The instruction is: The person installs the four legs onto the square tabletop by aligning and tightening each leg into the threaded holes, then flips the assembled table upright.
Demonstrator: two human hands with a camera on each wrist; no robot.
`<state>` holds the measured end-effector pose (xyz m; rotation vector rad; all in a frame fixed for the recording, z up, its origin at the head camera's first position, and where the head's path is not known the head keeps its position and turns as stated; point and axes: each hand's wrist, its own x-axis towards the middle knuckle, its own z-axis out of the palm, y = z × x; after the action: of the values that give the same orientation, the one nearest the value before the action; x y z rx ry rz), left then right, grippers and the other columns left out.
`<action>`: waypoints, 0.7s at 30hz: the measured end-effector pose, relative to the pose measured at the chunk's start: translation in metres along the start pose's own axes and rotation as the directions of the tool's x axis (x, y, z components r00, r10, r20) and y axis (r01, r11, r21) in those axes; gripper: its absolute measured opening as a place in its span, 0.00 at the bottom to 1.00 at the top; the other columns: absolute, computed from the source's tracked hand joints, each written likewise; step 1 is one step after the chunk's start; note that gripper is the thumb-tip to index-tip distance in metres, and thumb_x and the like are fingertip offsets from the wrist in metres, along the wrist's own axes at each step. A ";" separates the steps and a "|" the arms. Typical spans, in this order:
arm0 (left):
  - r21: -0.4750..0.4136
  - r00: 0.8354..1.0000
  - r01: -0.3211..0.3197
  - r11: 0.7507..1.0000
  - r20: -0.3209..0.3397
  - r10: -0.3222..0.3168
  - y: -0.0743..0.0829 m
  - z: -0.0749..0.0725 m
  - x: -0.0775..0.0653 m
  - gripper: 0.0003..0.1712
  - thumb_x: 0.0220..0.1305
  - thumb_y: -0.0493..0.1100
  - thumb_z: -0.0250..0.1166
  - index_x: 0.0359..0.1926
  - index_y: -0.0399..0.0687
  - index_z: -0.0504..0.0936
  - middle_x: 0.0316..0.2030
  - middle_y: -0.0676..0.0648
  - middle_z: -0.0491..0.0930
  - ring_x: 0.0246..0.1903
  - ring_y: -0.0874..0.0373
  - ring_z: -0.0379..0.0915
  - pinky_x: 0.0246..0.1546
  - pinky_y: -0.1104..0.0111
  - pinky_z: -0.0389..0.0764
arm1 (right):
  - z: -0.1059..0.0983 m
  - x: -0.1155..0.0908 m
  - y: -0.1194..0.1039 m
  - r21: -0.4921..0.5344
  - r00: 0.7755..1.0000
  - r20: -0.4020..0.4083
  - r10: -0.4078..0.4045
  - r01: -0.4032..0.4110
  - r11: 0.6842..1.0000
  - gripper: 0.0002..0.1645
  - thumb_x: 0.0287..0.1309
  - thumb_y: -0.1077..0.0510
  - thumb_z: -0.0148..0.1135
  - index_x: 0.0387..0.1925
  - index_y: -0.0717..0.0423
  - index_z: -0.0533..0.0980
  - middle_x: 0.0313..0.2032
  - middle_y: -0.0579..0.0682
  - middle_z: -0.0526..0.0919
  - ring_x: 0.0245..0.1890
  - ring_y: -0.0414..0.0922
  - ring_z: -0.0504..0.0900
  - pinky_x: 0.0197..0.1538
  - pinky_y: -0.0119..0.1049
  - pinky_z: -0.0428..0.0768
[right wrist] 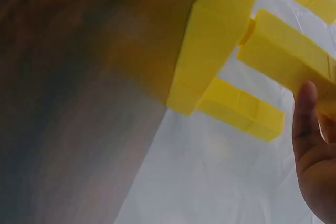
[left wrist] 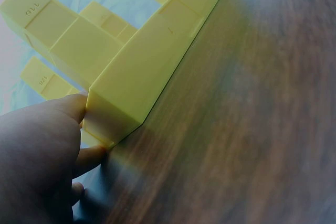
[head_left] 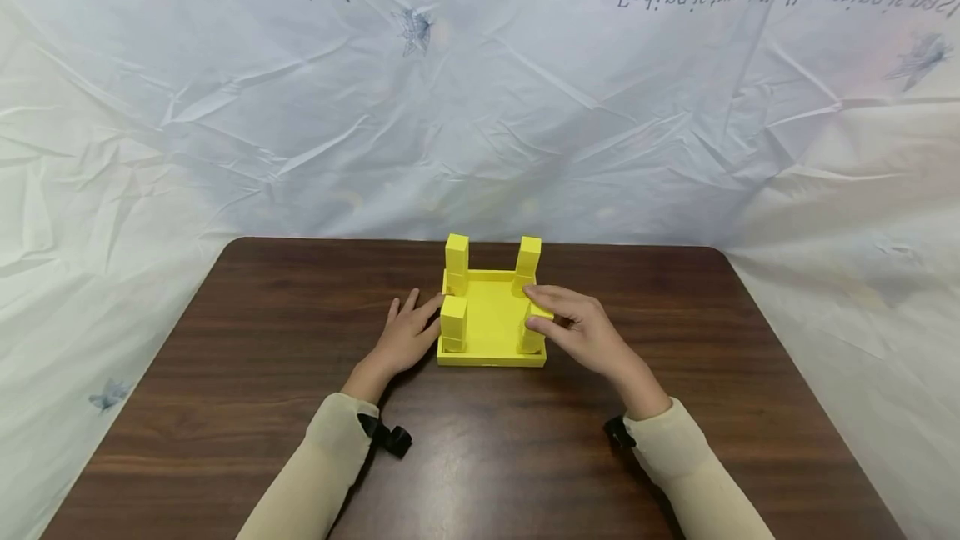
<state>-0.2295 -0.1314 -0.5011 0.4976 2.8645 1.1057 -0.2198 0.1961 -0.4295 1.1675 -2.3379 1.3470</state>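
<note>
A yellow shallow square tray (head_left: 491,361) with raised edges lies on the table, a stacked-block post standing at each corner. My right hand (head_left: 583,327) grips the upper part of the near right post (head_left: 531,342), thumb on the near side and fingers on the far side. In the right wrist view, the thumb presses against that post (right wrist: 289,51). My left hand (head_left: 405,338) rests beside the tray's left wall, its fingers spread and fingertips touching it. Embossed digits mark the near left post (left wrist: 79,40) in the left wrist view.
The dark wood-grain table (head_left: 480,448) extends around the tray. White printed sheeting (head_left: 480,123) hangs behind the table and along both sides. Black straps with small devices (head_left: 393,440) sit at both wrists.
</note>
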 end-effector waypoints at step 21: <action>-0.008 1.000 -0.005 1.000 0.000 0.005 -0.002 0.001 0.001 0.33 0.86 0.56 0.47 0.84 0.53 0.59 0.79 0.44 0.62 0.83 0.41 0.31 0.79 0.43 0.25 | -0.005 -0.002 -0.006 -0.070 0.991 0.130 0.023 -0.014 0.997 0.34 0.73 0.65 0.64 0.76 0.62 0.68 0.67 0.59 0.76 0.19 0.36 0.63 0.25 0.32 0.70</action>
<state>-0.2312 -0.1316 -0.5024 0.5040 2.8592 1.1179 -0.2153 0.1990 -0.4240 1.2518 -2.4701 1.2195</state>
